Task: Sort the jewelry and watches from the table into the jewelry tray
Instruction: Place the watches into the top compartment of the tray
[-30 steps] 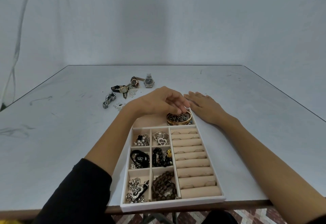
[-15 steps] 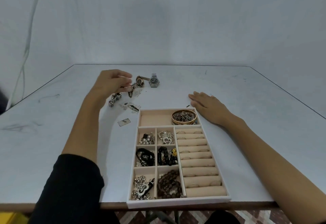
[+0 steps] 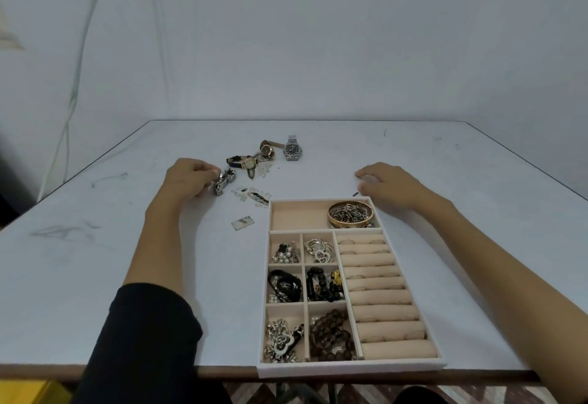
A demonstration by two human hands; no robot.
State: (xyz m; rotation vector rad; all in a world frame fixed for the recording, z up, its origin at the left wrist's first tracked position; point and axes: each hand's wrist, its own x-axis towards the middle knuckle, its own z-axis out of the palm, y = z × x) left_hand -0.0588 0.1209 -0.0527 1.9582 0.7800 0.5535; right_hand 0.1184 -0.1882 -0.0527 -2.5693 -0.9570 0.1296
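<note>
One risk, centre-left: the left hand (image 3: 191, 177), pinching the steel-link watch (image 3: 224, 182), could scatter small loose pieces (image 3: 254, 196) beside it; right hand (image 3: 389, 185) lies flat, empty.

The jewelry tray (image 3: 350, 368) lies at the table's near edge. Beads, chains and pendants fill its small compartments, and a gold bangle (image 3: 346, 225) sits in its far one. Toward the far edge lie a steel watch (image 3: 293, 149), a tan-strap watch (image 3: 267, 150) and a black-strap watch (image 3: 248, 163). The left hand (image 3: 187, 177) pinches a silver link watch (image 3: 224, 182).
</note>
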